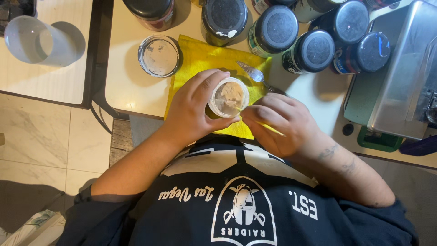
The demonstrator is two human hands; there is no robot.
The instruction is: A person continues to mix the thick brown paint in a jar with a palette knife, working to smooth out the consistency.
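My left hand (193,111) grips a small open jar (228,96) holding a pale beige paste, above a yellow cloth (200,59). My right hand (277,123) pinches a thin yellowish stick (271,129), its tip at the jar's rim. A clear plastic spoon (253,73) lies on the cloth just beyond the jar. Left of it, an open glass jar (159,55) stands on the cloth's corner.
Several dark-lidded jars (277,28) line the table's far side. A metal box (407,77) sits on a green mat at the right. A white translucent cup (34,40) rests on a second table at the left, across a gap over the tiled floor.
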